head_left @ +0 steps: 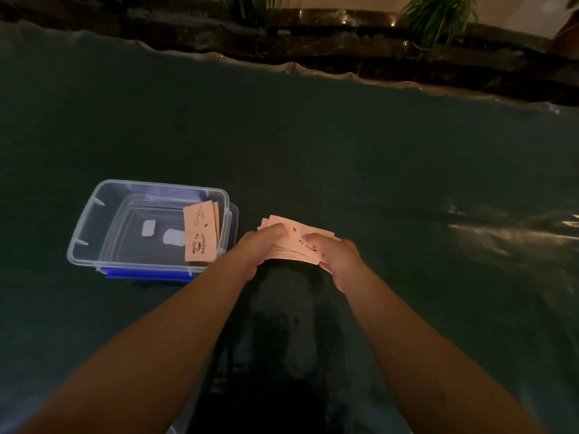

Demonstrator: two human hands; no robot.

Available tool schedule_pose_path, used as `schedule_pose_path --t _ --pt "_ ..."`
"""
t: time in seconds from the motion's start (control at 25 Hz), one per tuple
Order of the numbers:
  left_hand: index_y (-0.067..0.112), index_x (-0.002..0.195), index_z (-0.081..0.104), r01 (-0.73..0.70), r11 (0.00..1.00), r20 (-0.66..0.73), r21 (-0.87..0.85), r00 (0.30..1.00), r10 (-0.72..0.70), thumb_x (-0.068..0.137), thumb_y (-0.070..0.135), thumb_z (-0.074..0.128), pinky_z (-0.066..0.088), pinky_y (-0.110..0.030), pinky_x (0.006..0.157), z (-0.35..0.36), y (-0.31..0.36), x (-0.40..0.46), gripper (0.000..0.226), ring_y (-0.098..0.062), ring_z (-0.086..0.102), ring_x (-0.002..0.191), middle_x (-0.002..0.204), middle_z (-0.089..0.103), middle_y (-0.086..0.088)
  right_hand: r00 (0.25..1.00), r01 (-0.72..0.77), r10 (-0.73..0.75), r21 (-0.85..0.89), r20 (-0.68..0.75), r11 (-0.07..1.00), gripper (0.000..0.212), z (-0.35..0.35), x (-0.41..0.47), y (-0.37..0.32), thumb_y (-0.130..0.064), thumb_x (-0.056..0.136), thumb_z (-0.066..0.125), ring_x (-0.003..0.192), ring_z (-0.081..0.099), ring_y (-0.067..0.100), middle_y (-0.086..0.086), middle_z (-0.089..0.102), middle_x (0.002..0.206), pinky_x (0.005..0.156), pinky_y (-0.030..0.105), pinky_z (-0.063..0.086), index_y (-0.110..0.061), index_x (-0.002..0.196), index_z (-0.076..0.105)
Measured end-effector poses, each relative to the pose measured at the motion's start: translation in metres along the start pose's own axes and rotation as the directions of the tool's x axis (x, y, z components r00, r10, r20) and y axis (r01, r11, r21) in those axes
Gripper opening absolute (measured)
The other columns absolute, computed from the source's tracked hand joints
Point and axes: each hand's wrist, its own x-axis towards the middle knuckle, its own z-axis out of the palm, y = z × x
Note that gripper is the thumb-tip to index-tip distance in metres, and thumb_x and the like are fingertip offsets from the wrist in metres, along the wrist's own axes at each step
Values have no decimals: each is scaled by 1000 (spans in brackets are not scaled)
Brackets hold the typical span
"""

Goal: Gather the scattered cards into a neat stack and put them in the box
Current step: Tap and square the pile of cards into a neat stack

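A fanned bunch of pale pink cards (296, 234) with coffee-cup drawings is held between both hands just above the dark table. My left hand (261, 245) grips its left side, thumb on top. My right hand (336, 261) grips its right side from below and the edge. Left of the hands stands a clear plastic box (94, 214) resting on its blue lid. A few more pink cards (200, 234) lean against the box's right inner wall.
The table is covered with a dark green cloth (376, 167) under a clear sheet. Its far edge (291, 65) meets a dark stone ledge with potted plants (438, 17). A dark shadow lies between my forearms.
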Motion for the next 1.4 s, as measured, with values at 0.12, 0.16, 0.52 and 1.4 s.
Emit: schedule_pose_path --t 0.12,0.16,0.52,1.4 --pt "18 124 61 -12 997 55 -78 998 16 84 38 77 53 -38 90 -4 -4 1 48 -23 67 107 116 72 -7 997 -1 -1 20 81 1000 49 -6 -3 2 -29 74 92 99 74 20 5 80 107 99 40 59 -11 114 71" --pt "17 124 62 -9 991 71 -134 997 19 85 33 79 55 -39 92 -6 -5 1 46 -23 69 108 116 74 -8 993 -5 5 -1 115 1000 43 -8 -5 3 -29 75 91 98 76 20 4 83 103 96 39 59 -12 111 75" --pt "19 136 49 -129 961 134 -243 977 165 86 17 82 62 -47 90 -11 -12 -18 60 -27 71 113 126 72 -9 903 -21 -3 52 431 998 44 -20 -31 28 -27 92 79 118 73 29 8 80 122 106 48 55 -15 132 66" --pt "37 143 47 -648 730 400 218 742 538 60 14 102 58 -20 91 -31 -102 -74 102 -2 69 117 125 73 14 762 591 -462 -196 454 782 100 -19 -86 101 -16 64 95 123 69 7 -16 72 131 103 34 59 -40 148 45"
